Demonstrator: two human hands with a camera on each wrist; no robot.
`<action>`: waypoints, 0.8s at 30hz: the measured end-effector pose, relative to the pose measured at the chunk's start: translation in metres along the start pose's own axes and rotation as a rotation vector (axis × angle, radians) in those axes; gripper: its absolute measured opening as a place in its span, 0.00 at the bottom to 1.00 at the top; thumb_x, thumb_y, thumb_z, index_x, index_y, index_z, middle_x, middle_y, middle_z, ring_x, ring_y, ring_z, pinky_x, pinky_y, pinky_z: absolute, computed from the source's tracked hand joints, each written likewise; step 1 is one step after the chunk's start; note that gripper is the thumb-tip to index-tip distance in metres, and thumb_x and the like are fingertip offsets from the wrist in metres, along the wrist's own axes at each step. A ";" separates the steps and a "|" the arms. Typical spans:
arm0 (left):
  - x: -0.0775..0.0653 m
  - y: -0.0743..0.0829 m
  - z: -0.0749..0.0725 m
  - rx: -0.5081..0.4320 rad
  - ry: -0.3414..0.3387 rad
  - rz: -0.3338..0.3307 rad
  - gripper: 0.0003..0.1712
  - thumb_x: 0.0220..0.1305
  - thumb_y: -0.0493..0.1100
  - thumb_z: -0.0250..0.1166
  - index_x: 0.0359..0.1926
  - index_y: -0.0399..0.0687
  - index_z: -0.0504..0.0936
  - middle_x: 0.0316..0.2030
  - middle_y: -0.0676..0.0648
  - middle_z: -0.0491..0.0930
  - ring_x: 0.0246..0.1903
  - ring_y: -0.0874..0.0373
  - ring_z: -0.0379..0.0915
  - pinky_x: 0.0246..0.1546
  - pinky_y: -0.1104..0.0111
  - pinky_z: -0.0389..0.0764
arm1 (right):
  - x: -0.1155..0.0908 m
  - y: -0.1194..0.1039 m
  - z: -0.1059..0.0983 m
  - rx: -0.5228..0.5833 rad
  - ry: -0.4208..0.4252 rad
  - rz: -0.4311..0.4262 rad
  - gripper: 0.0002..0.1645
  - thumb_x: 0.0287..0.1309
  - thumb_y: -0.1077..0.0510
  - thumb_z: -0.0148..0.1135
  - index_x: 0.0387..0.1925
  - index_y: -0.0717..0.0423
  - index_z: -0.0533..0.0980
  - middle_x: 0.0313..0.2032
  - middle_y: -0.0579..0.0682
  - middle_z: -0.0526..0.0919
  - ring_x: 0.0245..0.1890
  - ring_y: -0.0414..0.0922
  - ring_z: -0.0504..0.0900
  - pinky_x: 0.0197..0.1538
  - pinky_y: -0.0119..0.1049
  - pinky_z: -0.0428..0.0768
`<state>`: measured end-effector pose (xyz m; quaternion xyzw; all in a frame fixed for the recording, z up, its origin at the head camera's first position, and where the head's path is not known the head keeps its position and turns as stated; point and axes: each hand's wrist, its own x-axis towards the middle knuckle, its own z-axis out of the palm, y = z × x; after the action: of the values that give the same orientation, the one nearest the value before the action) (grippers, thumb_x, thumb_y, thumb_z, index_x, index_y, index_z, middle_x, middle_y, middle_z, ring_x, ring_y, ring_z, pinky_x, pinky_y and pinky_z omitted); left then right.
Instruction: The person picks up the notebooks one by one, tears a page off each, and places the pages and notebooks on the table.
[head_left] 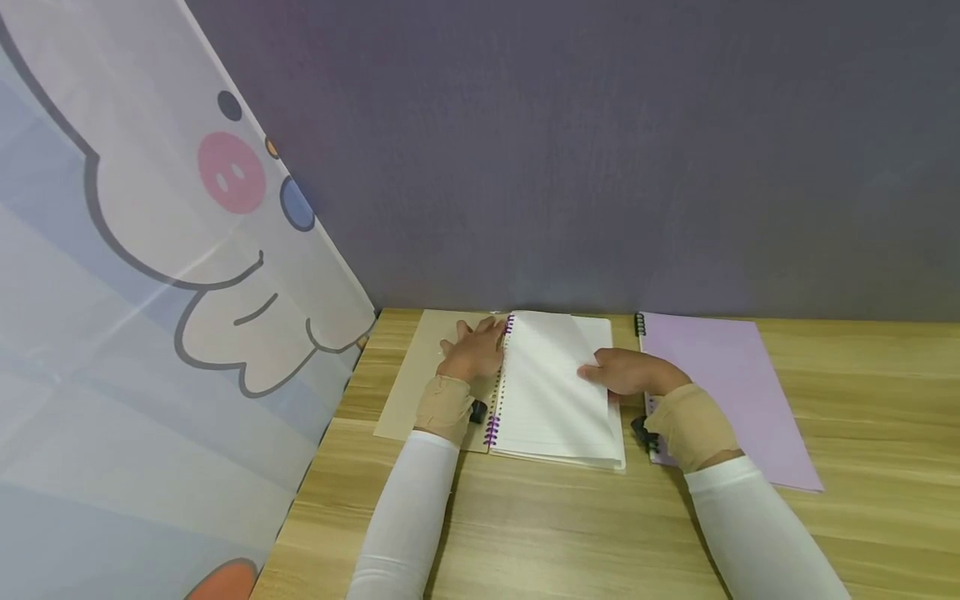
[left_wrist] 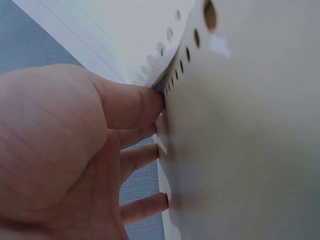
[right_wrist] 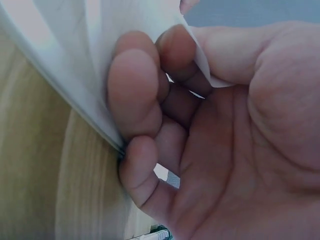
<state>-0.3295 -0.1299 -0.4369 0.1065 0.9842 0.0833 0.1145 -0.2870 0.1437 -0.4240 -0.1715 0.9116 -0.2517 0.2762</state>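
Right grip (head_left: 628, 370): nearly closed, thumb and curled fingers pinching a lined white page (head_left: 551, 375) by its right edge. Left grip (head_left: 477, 348): fingers spread, tips on the beige cover (head_left: 408, 392), nothing enclosed. Forearms: white sleeves (head_left: 408, 508) angled in from the near side, tan wraps (head_left: 444, 406) at the wrists. Open notebook (head_left: 618, 437): left and far on the counter (head_left: 570, 533); lilac notebook (head_left: 727, 392) to its right. Left wrist view only: thumb at the row of round punched holes (left_wrist: 196, 38). Right wrist view only: fingertips and palm, page edge between thumb and forefinger. Materials: wood-grain counter; purple coil (head_left: 492, 431); black coil (head_left: 640, 324) on the lilac; creased cartoon sheet (head_left: 150, 217) at left; dark grey wall (head_left: 570, 150) beyond.
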 end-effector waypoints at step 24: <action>0.000 0.002 0.000 -0.010 -0.023 -0.005 0.30 0.68 0.53 0.36 0.71 0.68 0.45 0.70 0.60 0.41 0.54 0.50 0.44 0.47 0.39 0.50 | 0.001 0.001 0.002 0.014 -0.021 0.020 0.40 0.64 0.33 0.36 0.60 0.62 0.60 0.28 0.50 0.76 0.34 0.44 0.73 0.45 0.43 0.65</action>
<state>-0.3286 -0.1284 -0.4366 0.1042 0.9826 0.0868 0.1265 -0.2866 0.1438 -0.4264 -0.1633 0.9084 -0.2536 0.2896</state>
